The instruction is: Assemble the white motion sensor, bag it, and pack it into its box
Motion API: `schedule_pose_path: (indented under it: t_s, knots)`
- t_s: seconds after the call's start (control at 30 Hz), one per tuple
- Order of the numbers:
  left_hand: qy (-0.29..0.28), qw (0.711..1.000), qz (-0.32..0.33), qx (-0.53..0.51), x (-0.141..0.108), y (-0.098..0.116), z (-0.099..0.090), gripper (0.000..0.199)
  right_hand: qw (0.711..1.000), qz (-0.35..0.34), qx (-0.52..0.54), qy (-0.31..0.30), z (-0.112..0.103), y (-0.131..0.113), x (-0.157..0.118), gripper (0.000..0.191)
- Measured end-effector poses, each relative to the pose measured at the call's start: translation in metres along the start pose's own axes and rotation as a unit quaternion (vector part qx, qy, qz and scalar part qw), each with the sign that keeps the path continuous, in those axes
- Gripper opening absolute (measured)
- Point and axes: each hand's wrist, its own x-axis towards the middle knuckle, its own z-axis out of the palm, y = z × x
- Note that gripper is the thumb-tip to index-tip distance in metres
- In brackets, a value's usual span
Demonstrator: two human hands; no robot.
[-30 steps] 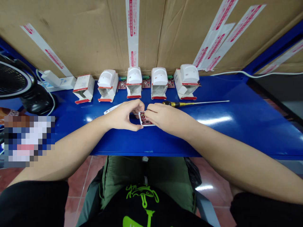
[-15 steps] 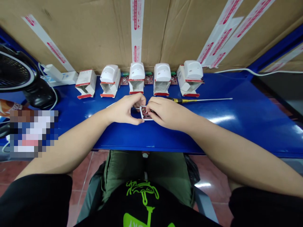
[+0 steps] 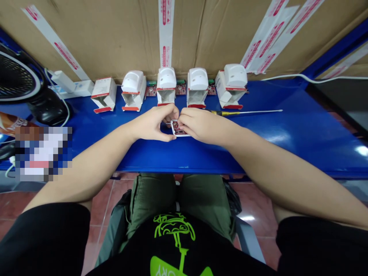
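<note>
Just above the blue tabletop, a small white plastic housing (image 3: 181,135) sits between my hands. Inside it shows a red circuit board (image 3: 178,129). My left hand (image 3: 156,123) grips the housing at its left end, thumb on the near corner and fingers at the far side. A thin metal pin or rod (image 3: 168,123) shows by those fingers; what it belongs to is hidden. My right hand (image 3: 198,124) has its fingers bent together over the board, covering the housing's right part. Whether they pinch some small piece is hidden.
Along the back stand several small open cartons (image 3: 104,94), most topped by white domed sensor covers (image 3: 167,78). Red circuit boards (image 3: 180,90) lie between them. A screwdriver (image 3: 230,113) lies right of my hands. At left are a black fan (image 3: 43,103) and a power strip (image 3: 79,89).
The whole view has shifted, so the table and hands appear slightly higher. Both hands stay at the housing, with the right fingers still over the board.
</note>
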Motion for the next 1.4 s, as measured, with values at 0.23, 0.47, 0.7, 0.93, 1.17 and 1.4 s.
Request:
schedule_pose_path:
  t_s: [0.23, 0.47, 0.7, 0.93, 1.17, 1.4]
  knots:
    - [0.005, 1.000, 0.013, 0.017, -0.0001, -0.0058, 0.0007, 0.043, 0.999, 0.001, -0.022, -0.025, 0.0047, 0.0039, 0.0005, 0.042]
    - [0.008, 0.999, 0.015, 0.031, 0.0011, -0.0039, -0.0005, 0.043, 1.000, -0.005, 0.005, -0.022, -0.0020, 0.0039, 0.0029, 0.036]
    - [0.009, 0.999, 0.017, 0.036, 0.0006, -0.0018, -0.0006, 0.043, 0.999, 0.002, 0.035, -0.024, -0.0030, 0.0053, 0.0047, 0.029]
    - [0.009, 0.999, 0.028, 0.033, 0.0011, -0.0034, -0.0006, 0.044, 0.998, 0.018, 0.065, -0.014, 0.0000, 0.0071, 0.0043, 0.023]
    - [0.015, 0.999, 0.026, 0.035, 0.0002, -0.0071, -0.0006, 0.046, 0.993, 0.069, 0.097, -0.029, -0.0013, 0.0019, 0.0080, 0.019]
    - [0.031, 0.998, 0.041, 0.037, 0.0017, -0.0079, 0.0016, 0.045, 0.991, 0.084, 0.100, -0.024, -0.0032, 0.0008, 0.0089, 0.015]
